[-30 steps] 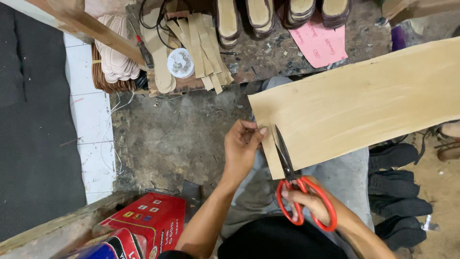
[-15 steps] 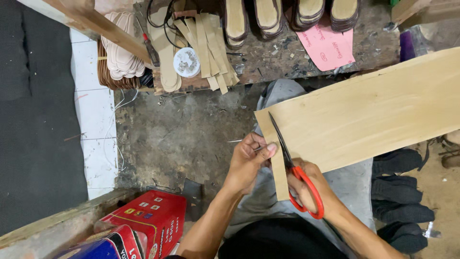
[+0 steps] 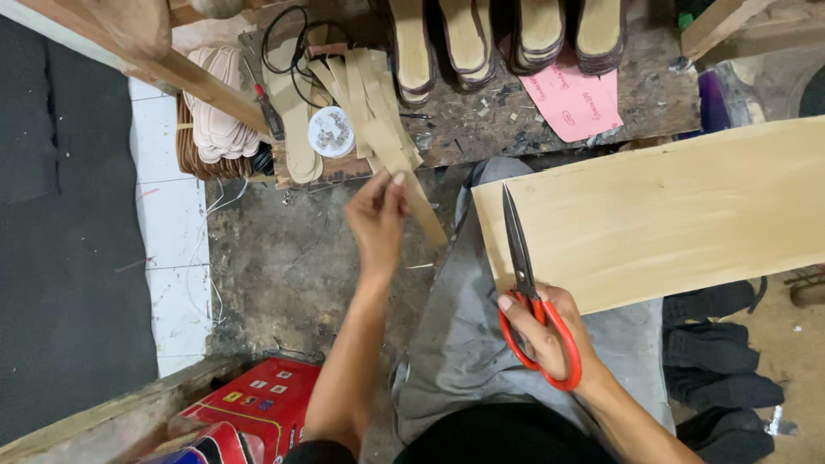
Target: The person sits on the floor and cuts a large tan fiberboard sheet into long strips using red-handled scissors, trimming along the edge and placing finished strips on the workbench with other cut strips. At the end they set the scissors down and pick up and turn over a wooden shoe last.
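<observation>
Two hands apart: left hand [image 3: 375, 225] pinches a tan strip [image 3: 411, 184], long axis running 11 to 5 o'clock; right hand [image 3: 543, 331] grips closed scissors [image 3: 526, 279], blades toward 12 over the sheet [image 3: 670, 219].

A stained, scuffed concrete floor [image 3: 284, 258] is seen, bordered at the left by white tiles [image 3: 168, 241] and a dark mat [image 3: 60, 258]. A worn wooden workbench [image 3: 653, 94], littered with scraps, is set along the top, crossed by a slanting timber beam [image 3: 172, 69].
</observation>
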Motion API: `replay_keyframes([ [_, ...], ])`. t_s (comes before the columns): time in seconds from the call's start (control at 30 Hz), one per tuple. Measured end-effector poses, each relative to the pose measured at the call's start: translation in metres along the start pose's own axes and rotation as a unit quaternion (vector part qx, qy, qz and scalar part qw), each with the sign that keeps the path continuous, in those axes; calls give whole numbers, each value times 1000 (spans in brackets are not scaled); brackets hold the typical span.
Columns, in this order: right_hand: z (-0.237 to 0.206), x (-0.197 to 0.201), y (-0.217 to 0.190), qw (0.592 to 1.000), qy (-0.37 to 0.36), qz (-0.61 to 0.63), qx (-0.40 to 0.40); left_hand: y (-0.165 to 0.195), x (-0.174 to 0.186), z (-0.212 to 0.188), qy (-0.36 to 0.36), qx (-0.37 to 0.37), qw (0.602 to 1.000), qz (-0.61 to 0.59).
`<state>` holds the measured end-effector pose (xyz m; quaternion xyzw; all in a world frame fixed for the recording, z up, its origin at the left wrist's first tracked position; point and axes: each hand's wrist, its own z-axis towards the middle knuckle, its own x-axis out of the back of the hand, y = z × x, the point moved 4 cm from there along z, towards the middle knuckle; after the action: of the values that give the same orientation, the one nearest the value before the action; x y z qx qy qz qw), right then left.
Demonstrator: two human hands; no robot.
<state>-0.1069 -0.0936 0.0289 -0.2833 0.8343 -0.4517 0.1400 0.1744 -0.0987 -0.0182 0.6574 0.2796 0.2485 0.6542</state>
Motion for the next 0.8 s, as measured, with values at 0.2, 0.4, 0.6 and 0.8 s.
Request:
replay_keyframes([
  [0.2,-16,14,-14,993,59,67,72,-5,3,141,46,-160,939,302],
  [0.4,-29,48,-2,982,111,132,74,36,-12,77,16,-233,914,332],
  [0.6,-56,81,40,981,155,93,68,38,-51,-120,-222,167,960,36],
  [0.8,-88,67,95,985,31,-68,-156,36,-66,-131,-208,117,968,-72],
])
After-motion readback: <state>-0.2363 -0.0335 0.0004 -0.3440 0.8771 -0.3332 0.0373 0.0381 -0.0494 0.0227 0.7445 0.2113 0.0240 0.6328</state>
